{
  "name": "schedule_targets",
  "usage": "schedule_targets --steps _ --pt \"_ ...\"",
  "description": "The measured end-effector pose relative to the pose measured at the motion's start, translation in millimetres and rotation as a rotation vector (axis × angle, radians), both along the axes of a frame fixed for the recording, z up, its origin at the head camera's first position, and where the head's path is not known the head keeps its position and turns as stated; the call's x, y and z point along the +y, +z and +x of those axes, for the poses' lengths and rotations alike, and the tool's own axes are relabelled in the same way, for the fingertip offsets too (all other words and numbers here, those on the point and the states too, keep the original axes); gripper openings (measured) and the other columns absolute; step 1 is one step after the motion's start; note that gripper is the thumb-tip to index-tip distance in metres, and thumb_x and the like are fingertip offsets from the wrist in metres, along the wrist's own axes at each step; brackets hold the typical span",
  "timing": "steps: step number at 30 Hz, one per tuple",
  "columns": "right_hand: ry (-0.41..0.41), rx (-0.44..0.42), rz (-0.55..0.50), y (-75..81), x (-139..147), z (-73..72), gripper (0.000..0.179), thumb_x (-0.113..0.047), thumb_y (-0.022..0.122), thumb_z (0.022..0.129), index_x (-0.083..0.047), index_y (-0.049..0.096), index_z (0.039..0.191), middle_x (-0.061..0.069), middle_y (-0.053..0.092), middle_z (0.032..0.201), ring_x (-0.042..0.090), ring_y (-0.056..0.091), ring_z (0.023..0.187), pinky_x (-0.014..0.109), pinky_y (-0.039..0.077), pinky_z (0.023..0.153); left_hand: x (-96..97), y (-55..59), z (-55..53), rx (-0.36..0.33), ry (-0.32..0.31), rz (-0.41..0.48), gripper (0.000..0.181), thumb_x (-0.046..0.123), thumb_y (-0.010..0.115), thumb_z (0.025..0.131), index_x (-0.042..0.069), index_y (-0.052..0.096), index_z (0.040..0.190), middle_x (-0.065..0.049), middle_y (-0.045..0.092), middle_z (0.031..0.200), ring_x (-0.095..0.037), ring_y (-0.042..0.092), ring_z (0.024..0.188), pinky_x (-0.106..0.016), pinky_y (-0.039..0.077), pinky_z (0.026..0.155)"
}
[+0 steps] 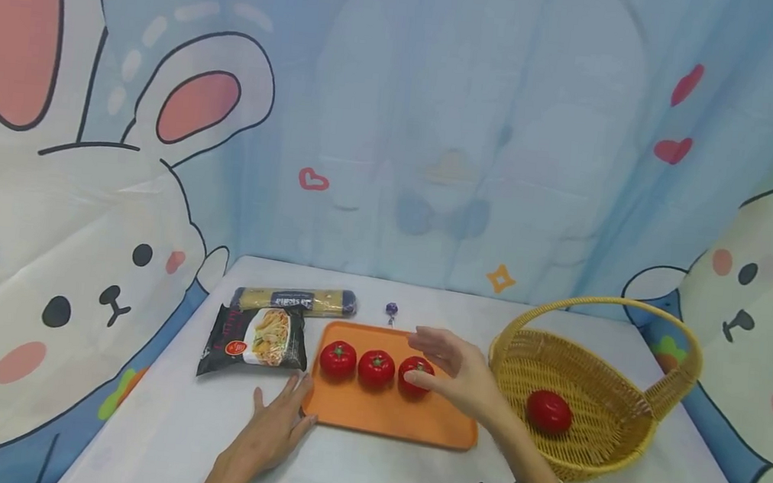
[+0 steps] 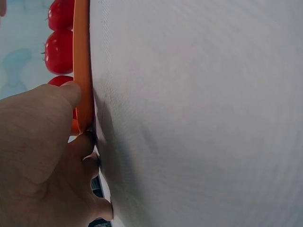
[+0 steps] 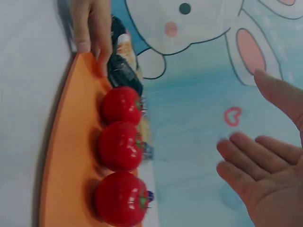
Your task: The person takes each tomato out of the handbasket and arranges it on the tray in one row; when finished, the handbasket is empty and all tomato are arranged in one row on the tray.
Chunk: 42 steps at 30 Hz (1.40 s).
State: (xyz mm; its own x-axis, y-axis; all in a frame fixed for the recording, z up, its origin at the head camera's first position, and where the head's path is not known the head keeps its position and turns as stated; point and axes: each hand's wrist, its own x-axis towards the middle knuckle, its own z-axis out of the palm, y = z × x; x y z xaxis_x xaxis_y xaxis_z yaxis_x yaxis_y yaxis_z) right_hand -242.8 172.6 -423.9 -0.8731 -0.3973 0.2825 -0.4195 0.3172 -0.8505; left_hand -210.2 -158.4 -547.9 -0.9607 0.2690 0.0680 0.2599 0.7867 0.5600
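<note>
Right hand (image 1: 467, 375): thumb and fingers spread.
Rightmost tomato (image 1: 415, 365): on orange tray (image 1: 378, 416), below that hand, apart.
Left hand (image 1: 272, 422): spread, touching tray's near-left corner.

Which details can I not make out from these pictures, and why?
Head view: the purple item is too small to identify.
Head view: the right hand hides part of one tomato.
Left wrist view: the tray's rim hides the tomatoes' bases.
Right wrist view: bottom edge cuts off the tray.

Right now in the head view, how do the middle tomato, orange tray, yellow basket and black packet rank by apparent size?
1. Yellow basket
2. Orange tray
3. Black packet
4. Middle tomato
</note>
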Motion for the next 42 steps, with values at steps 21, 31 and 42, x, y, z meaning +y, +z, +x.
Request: schedule_targets --steps 21,31,42 --pt "0.668 -0.207 -0.081 33.9 119 14.0 0.058 0.015 0.065 0.099 0.01 0.047 0.154 0.028 0.06 0.151 0.032 0.062 0.14 0.036 0.053 0.114 -0.1 5.9 -0.3 -0.017 0.009 -0.017 0.065 0.03 0.065 0.108 0.0 0.043 0.162 -0.024 0.039 0.17 -0.043 0.031 0.16 -0.088 0.0 0.117" --pt "0.637 -0.354 -0.118 16.4 184 -19.0 0.057 0.018 0.057 0.102 0.018 0.038 0.155 0.028 0.054 0.157 0.03 0.056 0.146 0.033 0.049 0.117 -1.9 -3.6 -1.6 0.007 0.006 0.003 0.068 0.034 0.064 0.109 0.0 0.042 0.163 -0.023 0.039 0.169 -0.043 0.03 0.16 -0.088 0.0 0.117" --pt "0.47 -0.477 -0.002 -10.6 216 -57.6 0.06 0.005 0.06 0.106 0.011 0.035 0.16 0.021 0.056 0.159 0.024 0.059 0.143 0.039 0.054 0.114 -1.8 -1.7 -1.3 0.024 0.0 0.007 0.066 0.032 0.065 0.108 -0.001 0.044 0.161 -0.023 0.042 0.168 -0.044 0.032 0.16 -0.089 0.001 0.117"
